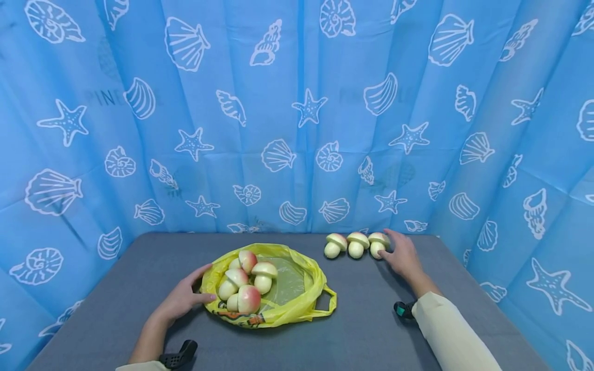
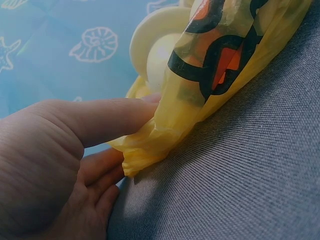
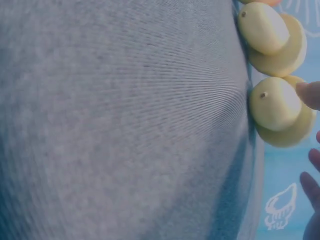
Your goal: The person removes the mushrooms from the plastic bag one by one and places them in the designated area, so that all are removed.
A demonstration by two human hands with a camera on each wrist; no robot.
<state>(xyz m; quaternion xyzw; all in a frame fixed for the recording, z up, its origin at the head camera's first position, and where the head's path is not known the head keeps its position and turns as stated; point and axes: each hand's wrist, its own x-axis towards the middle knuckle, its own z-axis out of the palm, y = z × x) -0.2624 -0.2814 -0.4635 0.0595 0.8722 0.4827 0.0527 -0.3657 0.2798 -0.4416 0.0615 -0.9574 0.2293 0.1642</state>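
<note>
A yellow plastic bag lies with its mouth spread wide, several toy mushrooms with pale stems and pink-tinged caps inside it. My left hand holds the bag's left end; in the left wrist view its thumb lies against the yellow film, with other fingers lower down. Three similar mushrooms stand in a row at the table's back. Beside the rightmost mushroom is my right hand, fingers spread, thumb at the stem. In the right wrist view the thumb overlaps that mushroom; whether it touches is unclear.
The grey cloth-covered table has the middle mushroom and the left mushroom near its back edge. Behind hangs a blue curtain with white shell prints. A bag handle loop sticks out to the right.
</note>
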